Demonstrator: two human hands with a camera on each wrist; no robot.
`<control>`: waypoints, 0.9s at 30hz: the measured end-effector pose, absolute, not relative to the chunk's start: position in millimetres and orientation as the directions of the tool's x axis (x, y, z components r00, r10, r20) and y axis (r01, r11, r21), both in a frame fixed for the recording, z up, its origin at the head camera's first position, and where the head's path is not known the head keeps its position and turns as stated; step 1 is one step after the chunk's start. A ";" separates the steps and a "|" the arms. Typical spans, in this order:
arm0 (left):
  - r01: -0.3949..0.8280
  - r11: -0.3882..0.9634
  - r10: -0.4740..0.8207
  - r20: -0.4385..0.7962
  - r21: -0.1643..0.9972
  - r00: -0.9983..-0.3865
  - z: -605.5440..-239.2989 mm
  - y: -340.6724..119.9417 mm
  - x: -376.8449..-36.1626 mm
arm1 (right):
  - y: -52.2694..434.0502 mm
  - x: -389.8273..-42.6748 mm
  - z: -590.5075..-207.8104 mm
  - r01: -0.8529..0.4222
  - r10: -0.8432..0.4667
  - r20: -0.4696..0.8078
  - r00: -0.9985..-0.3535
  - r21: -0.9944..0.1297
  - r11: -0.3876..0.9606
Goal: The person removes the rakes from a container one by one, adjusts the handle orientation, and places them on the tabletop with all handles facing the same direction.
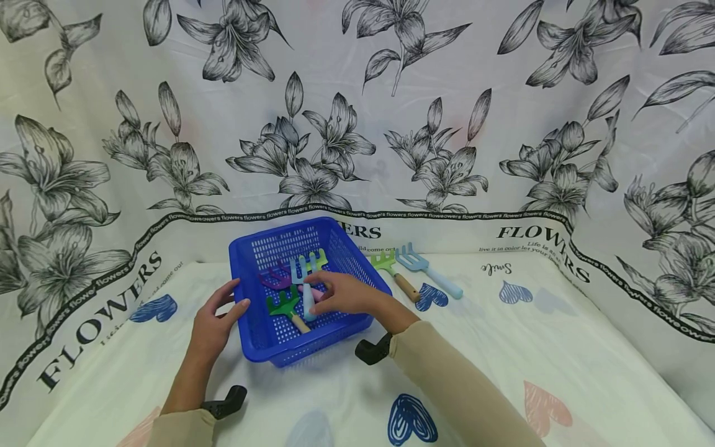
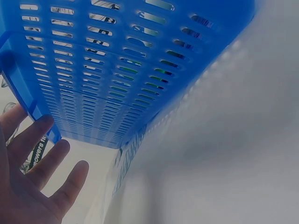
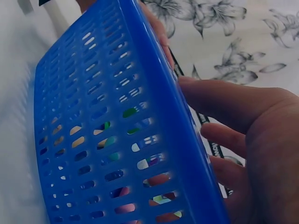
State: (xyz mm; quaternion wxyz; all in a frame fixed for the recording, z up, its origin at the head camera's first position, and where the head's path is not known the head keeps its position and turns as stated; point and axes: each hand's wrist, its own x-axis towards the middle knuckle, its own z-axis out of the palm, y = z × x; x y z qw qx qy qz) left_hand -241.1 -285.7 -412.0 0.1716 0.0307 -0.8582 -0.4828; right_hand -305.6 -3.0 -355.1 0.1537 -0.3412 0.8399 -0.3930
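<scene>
A blue plastic basket (image 1: 256, 354) stands on the cloth with several small garden forks inside. My left hand (image 1: 215, 320) touches its left rim, the thumb near the top edge; the left wrist view shows fingers (image 2: 51, 161) extended along the outside. My right hand (image 1: 349, 295) reaches over the right side into the basket. Its thumb and index finger are apart beside a light blue hand fork (image 1: 308, 301). Around that fork lie a green hand fork (image 1: 285, 305) with a wooden handle, purple tines (image 1: 274, 279), lime-green tines (image 1: 318, 257) and a partly covered pink handle (image 1: 315, 293).
Right of the basket lie a lime-green hand fork with a wooden handle (image 1: 406, 287) and a light blue hand fork (image 1: 441, 280). The cloth (image 1: 480, 347) carries printed hearts. A flower-printed curtain (image 1: 357, 174) rises behind the basket.
</scene>
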 end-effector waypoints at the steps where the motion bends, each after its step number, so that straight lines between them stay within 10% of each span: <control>1: 0.113 0.533 -0.218 0.266 0.839 -0.939 -412.6 -285.8 -241.5 | -3.7 -306.6 -355.3 -0.454 -0.702 -0.004 -0.712 -0.760 0.465; 27: 0.118 0.537 -0.227 0.277 0.836 -0.934 -417.1 -288.0 -244.1 | -14.5 -316.3 -358.9 -0.454 -0.825 -0.271 -0.495 -0.730 0.512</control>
